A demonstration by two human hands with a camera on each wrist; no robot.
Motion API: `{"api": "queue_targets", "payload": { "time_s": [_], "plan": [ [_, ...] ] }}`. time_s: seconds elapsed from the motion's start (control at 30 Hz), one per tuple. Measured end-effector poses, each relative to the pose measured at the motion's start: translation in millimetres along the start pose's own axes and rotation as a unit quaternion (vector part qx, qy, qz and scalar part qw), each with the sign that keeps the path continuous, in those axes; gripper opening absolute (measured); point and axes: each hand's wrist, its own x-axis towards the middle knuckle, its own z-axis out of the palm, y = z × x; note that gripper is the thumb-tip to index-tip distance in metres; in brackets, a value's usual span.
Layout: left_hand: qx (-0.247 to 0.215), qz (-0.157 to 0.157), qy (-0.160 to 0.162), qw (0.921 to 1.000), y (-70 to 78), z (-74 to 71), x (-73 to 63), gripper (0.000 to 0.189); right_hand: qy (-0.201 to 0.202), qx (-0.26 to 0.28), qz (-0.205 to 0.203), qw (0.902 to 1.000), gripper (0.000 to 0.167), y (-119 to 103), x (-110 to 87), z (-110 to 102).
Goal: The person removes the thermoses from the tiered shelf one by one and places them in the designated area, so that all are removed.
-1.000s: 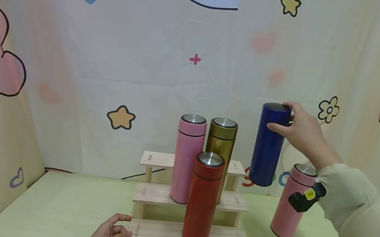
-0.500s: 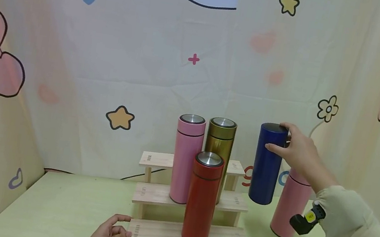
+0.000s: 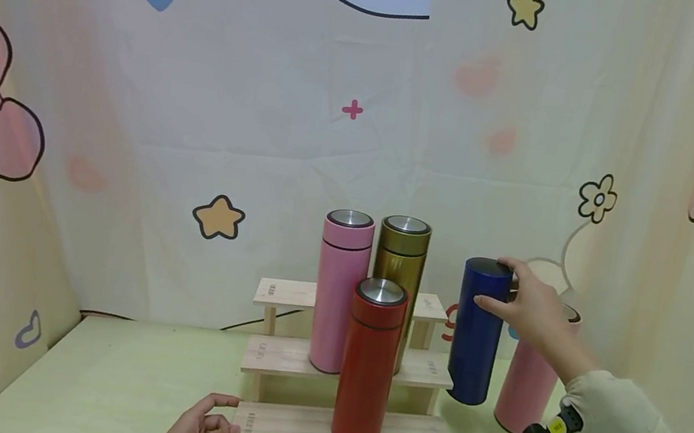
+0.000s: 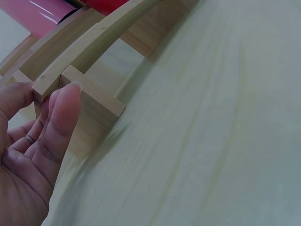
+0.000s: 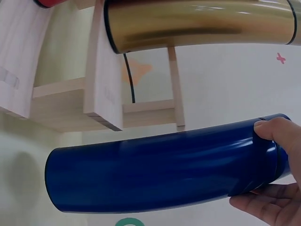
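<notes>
Plainly, the right hand has its thumb and fingers closed about the top of the blue bottle, whose upright body hangs below and to the left of them, its long axis vertical. It is just beside the right end of the wooden stand, toward the table's back edge. The left hand, much farther from it, pinches the left end of the stand's lowest step. Whether the blue base touches the table is hard to tell. The right wrist partly covers a pink bottle; the red bottle hides much of the gold bottle.
</notes>
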Motion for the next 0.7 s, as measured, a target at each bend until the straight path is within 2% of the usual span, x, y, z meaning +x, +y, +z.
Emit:
{"api": "queue_targets", "payload": {
  "time_s": [0.3, 0.7],
  "plan": [
    [0.000, 0.003, -0.004, 1.0000, 0.6, 1.0, -0.1, 0.073, -0.002, 0.032, -0.014, 0.9994, 0.078, 8, -7.5, 15],
    [-0.002, -0.005, 0.009, 0.9999, 0.2, 1.0, 0.8, 0.072, 0.009, 0.027, -0.024, 0.9993, 0.075, 20, -12.5, 31]
  ]
}}
